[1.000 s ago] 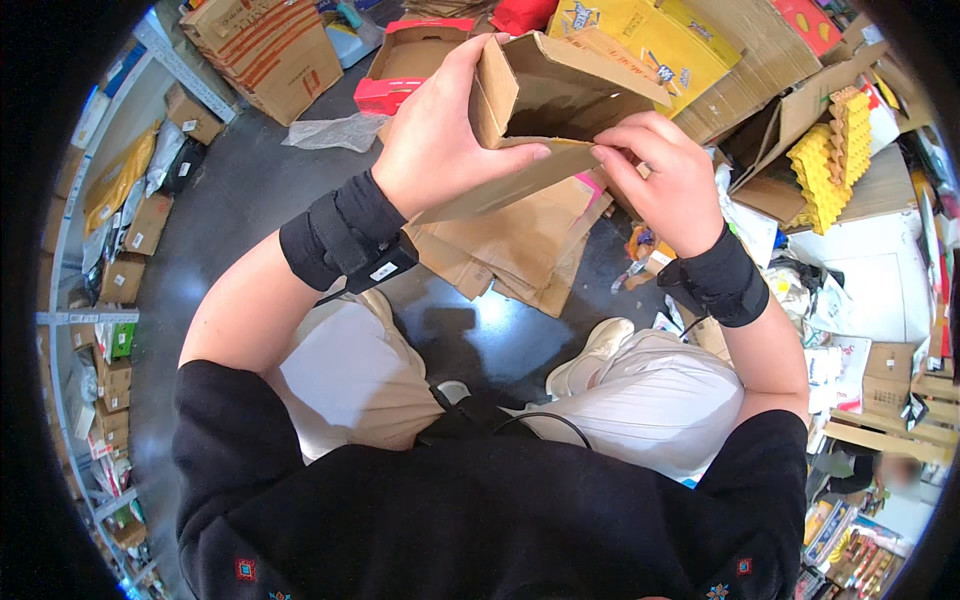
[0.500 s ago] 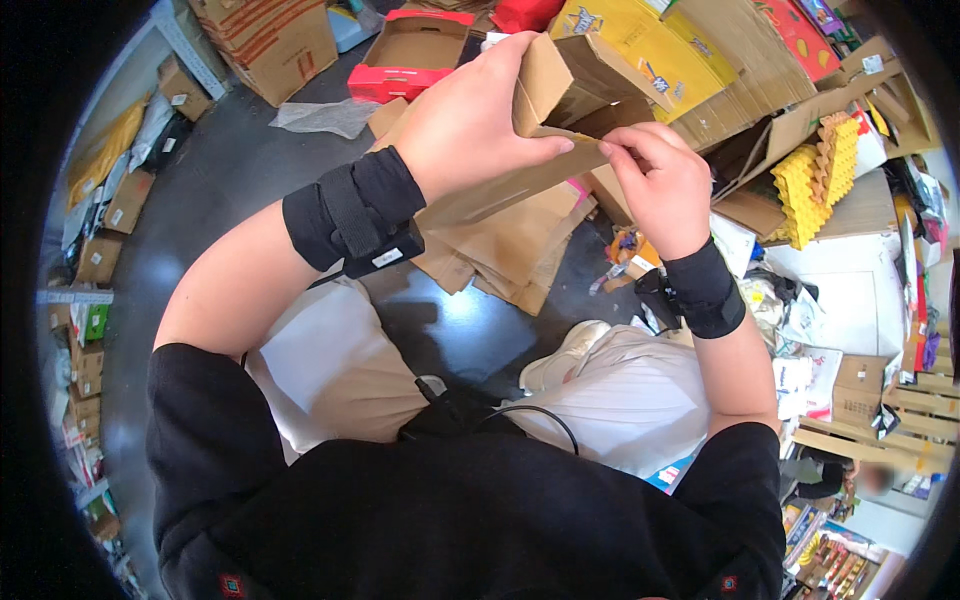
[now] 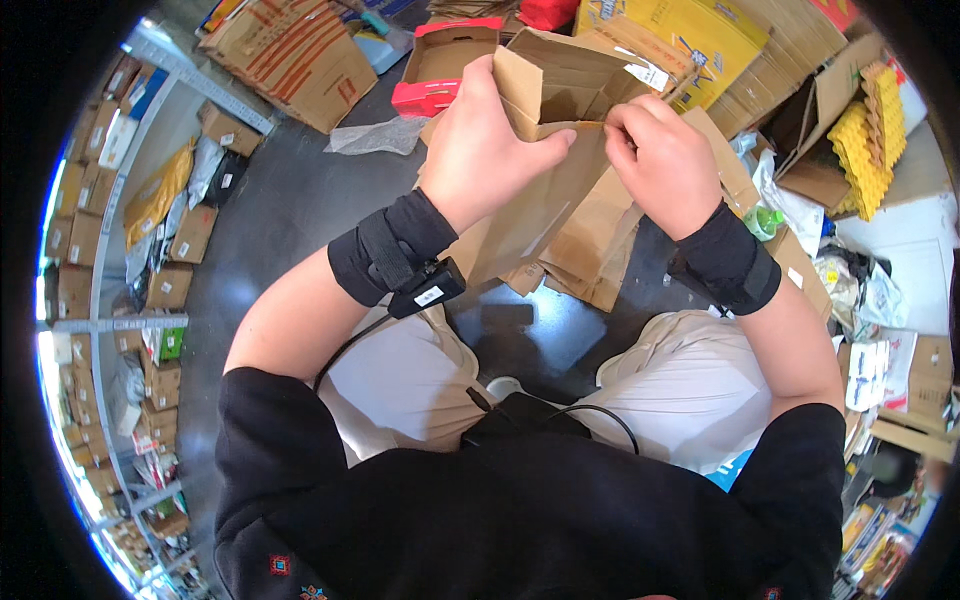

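Note:
A brown cardboard box (image 3: 545, 195) is held up in front of me with its top flaps standing apart. My left hand (image 3: 488, 150) is closed round its left side, the thumb along the near rim and the other fingers hidden behind the upright flap (image 3: 518, 82). At the right end of that rim, my right hand (image 3: 660, 160) pinches the cardboard between thumb and fingers. A white label (image 3: 648, 75) shows on the far flap. Both wrists wear black bands.
Metal shelving (image 3: 110, 240) with small parcels runs along the left. Flattened cardboard (image 3: 590, 265) lies on the floor beneath the box. Beyond stand a red tray box (image 3: 450, 65), a striped carton (image 3: 295, 65) and a yellow carton (image 3: 690, 50). Yellow egg-crate foam (image 3: 850, 150) leans at the right.
The view has shifted, so more of the left shelving shows. The box has tipped, showing its far flap's label and more of its near side. Both hands keep their hold on its rim.

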Available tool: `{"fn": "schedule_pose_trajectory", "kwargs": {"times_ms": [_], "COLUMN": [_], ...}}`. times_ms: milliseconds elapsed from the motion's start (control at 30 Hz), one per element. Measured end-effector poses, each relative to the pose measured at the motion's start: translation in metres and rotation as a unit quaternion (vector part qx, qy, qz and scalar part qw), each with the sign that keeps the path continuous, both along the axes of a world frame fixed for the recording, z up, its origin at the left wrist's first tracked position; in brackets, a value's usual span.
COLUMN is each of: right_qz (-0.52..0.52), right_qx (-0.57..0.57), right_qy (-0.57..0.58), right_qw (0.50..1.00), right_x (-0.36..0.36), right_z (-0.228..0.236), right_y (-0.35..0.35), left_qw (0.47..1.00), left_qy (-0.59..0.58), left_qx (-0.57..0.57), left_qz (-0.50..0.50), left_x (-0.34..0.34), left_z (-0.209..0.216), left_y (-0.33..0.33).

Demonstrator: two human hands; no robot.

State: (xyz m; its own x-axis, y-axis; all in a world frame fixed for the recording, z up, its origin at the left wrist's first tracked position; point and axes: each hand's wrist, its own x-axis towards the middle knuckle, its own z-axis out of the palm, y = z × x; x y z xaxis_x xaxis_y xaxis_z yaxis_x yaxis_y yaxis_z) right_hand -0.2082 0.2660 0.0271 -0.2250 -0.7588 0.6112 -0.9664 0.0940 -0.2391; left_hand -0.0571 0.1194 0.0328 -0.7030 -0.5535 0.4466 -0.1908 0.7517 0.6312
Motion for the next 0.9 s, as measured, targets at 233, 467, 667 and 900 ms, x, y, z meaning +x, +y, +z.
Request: {"fn": "schedule_pose_trajectory", "kwargs": {"times_ms": [233, 467, 667, 900], "right_qz": [-0.009, 0.067, 0.096, 0.098], "right_qx": [0.008, -0.007, 0.026, 0.089], "right_qy": [-0.076, -0.257, -0.358, -0.488], "right_qw": [0.997, 0.964, 0.928, 0.863], "right_x": [-0.003, -0.011, -0.030, -0.034], "right_z": [-0.015, -0.015, -0.029, -0.033], "right_y": [0.008, 0.006, 0.006, 0.007], "left_qw": [0.997, 0.994, 0.998, 0.997], "left_qy": [-0.009, 0.007, -0.016, -0.013], "left_qx": [-0.075, -0.106, -0.057, -0.066], "left_qz": [-0.033, -0.025, -0.037, -0.029], "left_x": [-0.029, -0.043, -0.040, -0.036], "left_z": [-0.018, -0.032, -0.038, -0.044], "left_y": [0.000, -0.019, -0.031, -0.038]}}
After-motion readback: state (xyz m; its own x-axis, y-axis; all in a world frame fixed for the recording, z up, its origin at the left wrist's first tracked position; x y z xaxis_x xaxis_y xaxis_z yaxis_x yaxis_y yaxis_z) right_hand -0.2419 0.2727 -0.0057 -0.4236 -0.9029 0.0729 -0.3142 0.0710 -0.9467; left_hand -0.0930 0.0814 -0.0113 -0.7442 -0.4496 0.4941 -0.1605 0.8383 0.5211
